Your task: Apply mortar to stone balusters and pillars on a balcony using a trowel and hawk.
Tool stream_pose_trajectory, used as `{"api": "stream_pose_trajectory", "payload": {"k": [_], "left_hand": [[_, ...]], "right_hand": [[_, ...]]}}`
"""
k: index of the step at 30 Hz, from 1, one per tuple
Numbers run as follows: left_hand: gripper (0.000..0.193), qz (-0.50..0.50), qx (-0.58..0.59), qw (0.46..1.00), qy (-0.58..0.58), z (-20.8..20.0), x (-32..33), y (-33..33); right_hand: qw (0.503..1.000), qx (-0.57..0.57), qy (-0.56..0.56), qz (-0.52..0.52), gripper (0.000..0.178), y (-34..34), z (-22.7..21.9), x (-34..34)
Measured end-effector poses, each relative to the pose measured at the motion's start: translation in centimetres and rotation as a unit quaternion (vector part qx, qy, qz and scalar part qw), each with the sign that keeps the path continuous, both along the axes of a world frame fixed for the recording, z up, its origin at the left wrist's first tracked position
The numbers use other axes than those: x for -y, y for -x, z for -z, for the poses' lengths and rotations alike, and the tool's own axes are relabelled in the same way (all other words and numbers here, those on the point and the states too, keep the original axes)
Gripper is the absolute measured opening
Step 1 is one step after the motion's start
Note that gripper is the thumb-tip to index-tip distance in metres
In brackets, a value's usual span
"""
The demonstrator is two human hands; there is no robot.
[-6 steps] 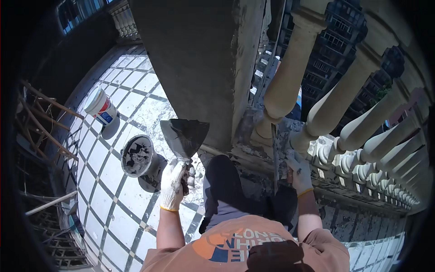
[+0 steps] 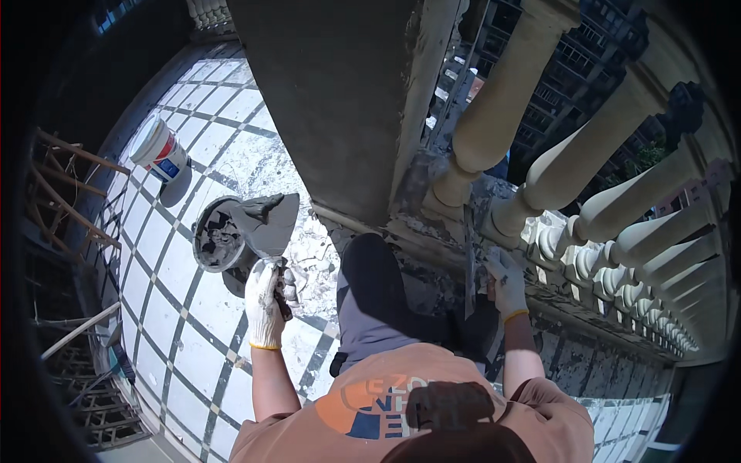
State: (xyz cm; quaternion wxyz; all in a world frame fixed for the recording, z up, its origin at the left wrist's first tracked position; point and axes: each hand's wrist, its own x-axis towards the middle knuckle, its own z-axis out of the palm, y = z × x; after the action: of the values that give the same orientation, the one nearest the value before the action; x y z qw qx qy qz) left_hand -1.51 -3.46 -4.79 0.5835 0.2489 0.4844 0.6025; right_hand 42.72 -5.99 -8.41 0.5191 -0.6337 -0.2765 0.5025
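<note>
My left hand point(image 2: 266, 312), in a white knit glove with grey smears, is closed round the handle of a wide putty knife point(image 2: 268, 237). Grey mortar point(image 2: 261, 207) lies on its broad blade, which overlaps the rim of a round bucket point(image 2: 202, 255) in this view. Inside the bucket is more grey mortar point(image 2: 219, 238). My right hand point(image 2: 506, 284), also gloved, is closed on a plastering trowel point(image 2: 469, 266), whose long thin blade appears nearly edge-on beside the baluster bases. Its handle is mostly hidden by my fingers.
A grey plastered pillar point(image 2: 324, 100) rises in front of me. Stone balusters point(image 2: 494, 119) run along the right. A white tub point(image 2: 158, 150) stands on the tiled floor point(image 2: 193, 339) at left, near a wooden frame point(image 2: 73, 177). Mortar crumbs litter the tiles.
My left hand has moved left with the putty knife, and its blade has swung from beside the pillar's foot to the bucket's rim. My right hand keeps its hold on the trowel.
</note>
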Motion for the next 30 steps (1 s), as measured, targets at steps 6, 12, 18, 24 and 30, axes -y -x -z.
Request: {"api": "stream_pose_trajectory", "payload": {"k": [6,12,18,24,30], "left_hand": [[0.022,-0.021,0.012,1.000,0.015,1.4,0.3,1.4],[0.022,-0.006,0.009,1.000,0.022,1.0,0.7,0.9],[0.025,-0.010,-0.033,0.998,0.047,-0.5,3.7,-0.3],[0.028,-0.104,-0.038,0.992,0.058,-3.3,7.8,-2.6],[0.035,-0.220,-0.138,0.965,0.045,-5.4,13.3,-1.4]], "right_hand": [[0.997,0.068,-0.026,0.006,0.027,0.7,2.0,0.0],[1.000,0.019,-0.006,-0.017,0.030,0.7,3.2,-0.7],[0.997,-0.069,-0.026,-0.016,0.028,1.6,5.3,-4.4],[0.981,-0.184,0.009,-0.060,0.026,1.7,9.2,-6.7],[0.900,-0.431,0.054,-0.039,0.023,4.3,13.1,-6.2]]}}
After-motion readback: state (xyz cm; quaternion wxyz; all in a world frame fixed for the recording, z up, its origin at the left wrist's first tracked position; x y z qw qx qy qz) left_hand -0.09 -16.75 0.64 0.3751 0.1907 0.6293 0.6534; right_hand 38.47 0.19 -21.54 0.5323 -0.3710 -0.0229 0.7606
